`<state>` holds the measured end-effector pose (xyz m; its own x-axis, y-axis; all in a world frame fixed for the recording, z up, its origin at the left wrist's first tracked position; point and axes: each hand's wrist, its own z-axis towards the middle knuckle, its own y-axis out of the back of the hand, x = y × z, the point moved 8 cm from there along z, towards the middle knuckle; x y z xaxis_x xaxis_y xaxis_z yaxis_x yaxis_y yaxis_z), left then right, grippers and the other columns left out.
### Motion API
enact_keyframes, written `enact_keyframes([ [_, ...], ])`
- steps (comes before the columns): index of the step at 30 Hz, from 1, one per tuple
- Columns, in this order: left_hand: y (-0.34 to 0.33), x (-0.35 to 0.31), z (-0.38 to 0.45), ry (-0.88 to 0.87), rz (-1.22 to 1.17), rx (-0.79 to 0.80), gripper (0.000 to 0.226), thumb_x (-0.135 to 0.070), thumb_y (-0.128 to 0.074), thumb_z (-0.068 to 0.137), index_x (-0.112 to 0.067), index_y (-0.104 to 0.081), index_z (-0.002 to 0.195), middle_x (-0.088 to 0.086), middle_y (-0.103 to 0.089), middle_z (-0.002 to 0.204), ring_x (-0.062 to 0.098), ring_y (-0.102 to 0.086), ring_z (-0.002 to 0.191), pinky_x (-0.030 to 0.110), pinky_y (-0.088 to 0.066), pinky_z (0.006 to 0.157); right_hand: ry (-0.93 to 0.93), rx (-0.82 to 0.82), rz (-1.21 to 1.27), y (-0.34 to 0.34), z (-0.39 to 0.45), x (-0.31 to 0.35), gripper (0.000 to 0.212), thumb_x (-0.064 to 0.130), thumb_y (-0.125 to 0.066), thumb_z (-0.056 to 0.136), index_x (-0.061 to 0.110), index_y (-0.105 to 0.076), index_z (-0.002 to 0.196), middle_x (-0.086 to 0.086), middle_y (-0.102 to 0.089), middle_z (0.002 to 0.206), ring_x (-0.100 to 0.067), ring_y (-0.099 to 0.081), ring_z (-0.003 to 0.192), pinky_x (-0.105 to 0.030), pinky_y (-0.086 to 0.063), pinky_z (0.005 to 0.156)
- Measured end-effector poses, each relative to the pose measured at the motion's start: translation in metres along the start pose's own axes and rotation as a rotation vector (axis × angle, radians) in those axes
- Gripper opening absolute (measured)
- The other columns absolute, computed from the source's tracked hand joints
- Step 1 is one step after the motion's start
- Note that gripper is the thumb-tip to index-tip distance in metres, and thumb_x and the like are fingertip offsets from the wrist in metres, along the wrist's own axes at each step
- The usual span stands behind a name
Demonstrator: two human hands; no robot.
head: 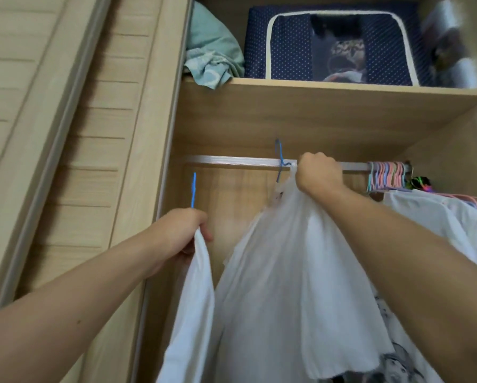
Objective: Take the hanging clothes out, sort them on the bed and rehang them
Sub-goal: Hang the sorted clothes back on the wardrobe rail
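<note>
I look up into an open wooden wardrobe. My left hand grips a white garment on a blue hanger whose hook sticks up above my fist, below the silver rail. My right hand is closed at the rail on the top of a second white garment, beside a blue hanger hook on the rail. More white clothes hang at the right.
A bunch of pastel hangers crowds the rail's right end. On the shelf above sit crumpled teal cloth and a navy dotted storage box. A slatted sliding door stands at the left.
</note>
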<state>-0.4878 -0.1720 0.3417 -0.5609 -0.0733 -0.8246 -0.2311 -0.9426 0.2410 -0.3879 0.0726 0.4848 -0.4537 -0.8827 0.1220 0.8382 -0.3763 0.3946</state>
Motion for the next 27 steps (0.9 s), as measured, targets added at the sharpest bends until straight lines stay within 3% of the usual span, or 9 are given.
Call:
enact_keyframes([
  [2,-0.001,0.003,-0.001,-0.006,0.013,-0.031,0.037,-0.013,-0.051,0.081,0.014,-0.07,0.098,0.012,-0.053,0.061,0.022,-0.047,0.05,0.022,-0.039,0.047,-0.032,0.043,0.001,-0.019,0.002,0.001,0.032,0.006,-0.049,0.09,0.01,-0.064,0.118,-0.014,-0.065,0.119,-0.035,-0.063,0.11,-0.035,-0.047,0.078],
  [5,0.001,0.002,-0.001,-0.018,-0.018,-0.058,0.039,-0.013,-0.048,0.083,0.016,-0.068,0.101,0.012,-0.054,0.06,0.023,-0.047,0.052,0.023,-0.039,0.049,-0.051,0.145,-0.044,-0.034,-0.003,0.002,0.033,0.01,-0.049,0.094,0.009,-0.06,0.124,-0.014,-0.061,0.127,-0.034,-0.059,0.117,-0.036,-0.048,0.083],
  [14,-0.003,0.002,0.001,-0.023,-0.003,-0.089,0.025,-0.023,-0.047,0.092,-0.006,-0.062,0.081,0.014,-0.056,0.062,0.021,-0.047,0.04,0.019,-0.037,0.041,-0.028,0.189,-0.164,-0.023,-0.016,-0.014,0.03,0.02,-0.048,0.098,0.011,-0.059,0.124,-0.013,-0.053,0.131,-0.034,-0.053,0.119,-0.038,-0.043,0.083],
  [17,-0.006,0.003,0.001,-0.026,0.024,-0.098,0.031,-0.028,-0.047,0.097,-0.007,-0.057,0.076,0.009,-0.053,0.053,0.019,-0.048,0.038,0.017,-0.036,0.038,0.07,0.094,0.191,0.014,-0.045,0.008,0.035,0.043,-0.043,0.101,0.016,-0.063,0.113,-0.011,-0.052,0.117,-0.032,-0.051,0.115,-0.043,-0.046,0.092],
  [18,-0.011,0.005,0.0,-0.012,0.023,-0.085,0.032,-0.028,-0.047,0.097,-0.007,-0.056,0.075,0.008,-0.053,0.053,0.019,-0.048,0.039,0.017,-0.037,0.039,0.11,0.164,0.425,0.025,-0.068,0.018,0.041,0.049,-0.043,0.1,0.014,-0.064,0.103,-0.008,-0.056,0.106,-0.028,-0.058,0.105,-0.044,-0.052,0.087],
  [20,-0.023,0.009,-0.001,0.015,0.027,-0.051,0.03,-0.028,-0.048,0.096,-0.008,-0.056,0.075,0.008,-0.054,0.055,0.02,-0.049,0.044,0.02,-0.041,0.047,0.139,0.596,0.851,0.035,-0.14,0.046,0.05,0.058,-0.046,0.098,0.014,-0.066,0.108,-0.002,-0.065,0.1,-0.018,-0.066,0.088,-0.045,-0.06,0.074],
  [22,-0.037,0.01,0.001,0.035,0.041,-0.023,0.026,-0.027,-0.049,0.093,-0.008,-0.058,0.077,0.009,-0.055,0.058,0.021,-0.048,0.048,0.025,-0.041,0.054,0.213,0.852,0.718,0.038,-0.198,0.064,0.045,0.058,-0.045,0.098,0.024,-0.062,0.123,0.004,-0.066,0.116,-0.017,-0.066,0.102,-0.046,-0.058,0.084],
  [24,-0.047,0.008,0.003,0.048,0.038,-0.027,0.024,-0.025,-0.048,0.092,-0.009,-0.057,0.077,0.009,-0.053,0.059,0.021,-0.046,0.048,0.024,-0.039,0.054,0.359,0.636,0.254,0.03,-0.213,0.059,0.031,0.044,-0.042,0.104,0.023,-0.054,0.122,0.001,-0.062,0.109,-0.027,-0.061,0.107,-0.042,-0.051,0.083],
  [27,-0.055,0.0,0.007,0.041,-0.002,-0.035,0.028,-0.027,-0.046,0.096,-0.011,-0.054,0.075,0.009,-0.052,0.06,0.021,-0.046,0.049,0.024,-0.038,0.053,0.357,0.19,-0.035,0.034,-0.207,0.055,0.006,0.019,-0.044,0.1,0.017,-0.044,0.095,0.0,-0.037,0.072,-0.029,-0.042,0.064,-0.035,-0.027,0.051],
])
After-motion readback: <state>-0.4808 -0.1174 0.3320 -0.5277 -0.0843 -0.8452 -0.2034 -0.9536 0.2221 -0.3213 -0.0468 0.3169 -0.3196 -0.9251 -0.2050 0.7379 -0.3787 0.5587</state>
